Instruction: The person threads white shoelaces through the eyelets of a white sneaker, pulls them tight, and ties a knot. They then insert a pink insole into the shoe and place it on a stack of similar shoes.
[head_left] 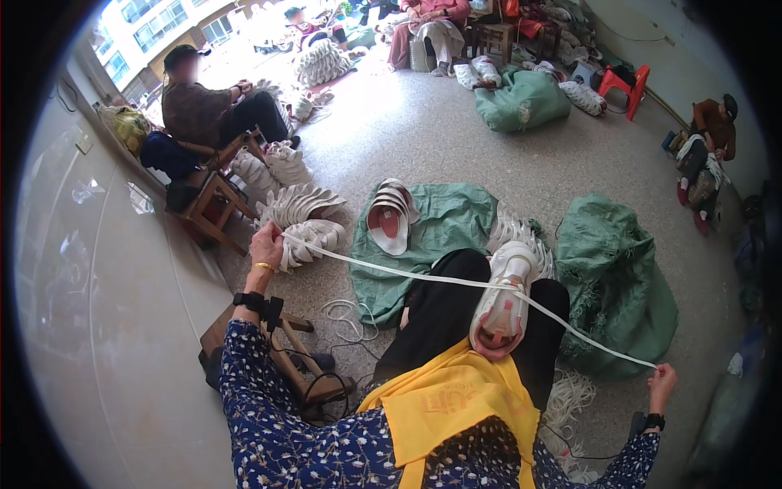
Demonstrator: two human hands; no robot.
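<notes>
A white and pink sneaker rests on my lap, its opening toward me. From its front a white shoelace runs out to both sides, drawn nearly straight. My left hand is raised at the left, closed on one end of the lace. Far out to the right, my right hand pinches the other end. Both arms are spread wide, and neither hand touches the shoe. The yellow apron lies under the shoe's heel.
Stacked shoe uppers lie on a green sack ahead; another green sack is at my right. A wooden stool stands by my left arm. Loose white laces hang at my right. Several people sit farther off, one person at left.
</notes>
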